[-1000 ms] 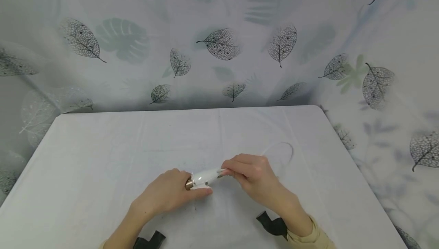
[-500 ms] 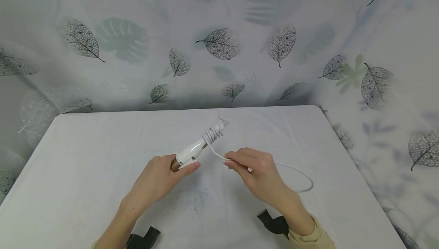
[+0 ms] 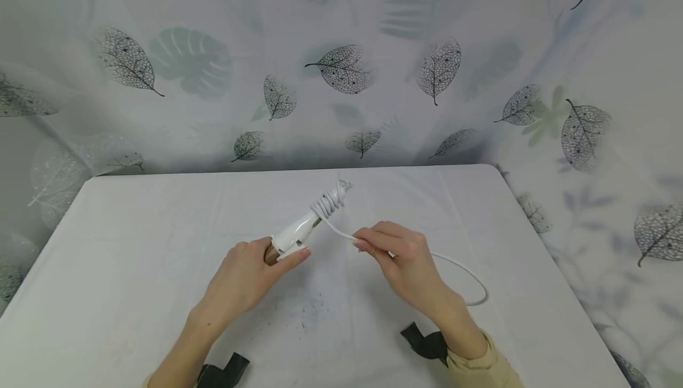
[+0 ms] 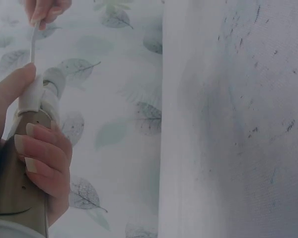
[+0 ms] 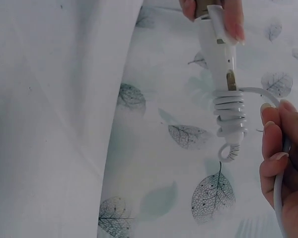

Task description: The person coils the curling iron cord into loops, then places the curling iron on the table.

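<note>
A curling iron with a white handle and a gold-brown barrel slants away from me over the table. My left hand grips the barrel, with the thumb along the white clamp lever. White cord is wound in several coils round the far end of the handle. From these coils a length of cord runs to my right hand, which pinches it between thumb and fingers. Past that hand the cord loops out to the right and back toward the wrist.
A white cloth covers the table, with small dark marks in front of the hands. A leaf-printed curtain hangs behind and at the sides. Black wrist mounts stick out near both forearms.
The curling iron has swung up and away from me, bringing the coiled cord into sight. My right hand has drawn back from the handle, then risen slightly with the cord pinched.
</note>
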A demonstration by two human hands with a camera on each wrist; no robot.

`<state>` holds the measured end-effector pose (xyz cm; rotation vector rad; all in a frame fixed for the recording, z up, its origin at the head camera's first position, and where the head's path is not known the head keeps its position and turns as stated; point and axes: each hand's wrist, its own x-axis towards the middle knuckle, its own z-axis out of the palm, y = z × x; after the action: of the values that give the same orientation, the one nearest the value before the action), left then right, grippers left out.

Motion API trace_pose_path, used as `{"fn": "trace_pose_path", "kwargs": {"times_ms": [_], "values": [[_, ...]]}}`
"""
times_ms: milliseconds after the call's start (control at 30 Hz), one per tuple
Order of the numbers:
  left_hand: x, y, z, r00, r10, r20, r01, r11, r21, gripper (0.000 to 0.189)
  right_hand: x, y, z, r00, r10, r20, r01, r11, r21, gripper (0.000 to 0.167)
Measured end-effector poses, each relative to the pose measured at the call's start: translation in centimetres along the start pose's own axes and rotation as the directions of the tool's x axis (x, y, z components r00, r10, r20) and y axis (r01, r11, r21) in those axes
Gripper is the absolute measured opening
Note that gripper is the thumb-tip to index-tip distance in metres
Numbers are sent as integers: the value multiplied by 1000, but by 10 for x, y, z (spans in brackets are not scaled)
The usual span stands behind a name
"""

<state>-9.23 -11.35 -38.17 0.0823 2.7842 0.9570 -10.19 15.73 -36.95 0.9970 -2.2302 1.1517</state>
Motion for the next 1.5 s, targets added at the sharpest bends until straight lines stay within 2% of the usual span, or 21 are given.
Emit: {"fn": "trace_pose_path", "kwargs": {"times_ms": [67,233,400,700,933,1133,1300,1500], "values": [[0,1,0,1000,-4,-14,4,1000,5,76,1,2,1,1000,-10,-17,10,1000,4,28],[0,0,-1,999,-3,-42,3,1000,0,75,2,6,3,999,3,-40,-3,1000,3,11],[1,-2,-2,999,1,-54,-2,1000,-18,74,2,7,5,998,51,-41,-53,998,-42,19],[2,-6,-6,996,-21,-82,17,998,-54,72,2,10,4,981,151,-122,-161,984,-77,13],[1,-10,-11,992,-43,-121,33,995,-90,71,3,15,2,969,137,-205,-163,980,-116,13],[2,-11,-14,991,-54,-126,39,993,-115,70,2,14,1,964,179,-198,-200,976,-89,9],[3,-12,-19,983,-78,-166,56,990,-132,70,1,14,-3,954,208,-215,-226,972,-62,12],[3,-11,-19,983,-75,-170,50,988,-145,70,-2,16,-2,959,201,-198,-225,968,-108,10]]}}
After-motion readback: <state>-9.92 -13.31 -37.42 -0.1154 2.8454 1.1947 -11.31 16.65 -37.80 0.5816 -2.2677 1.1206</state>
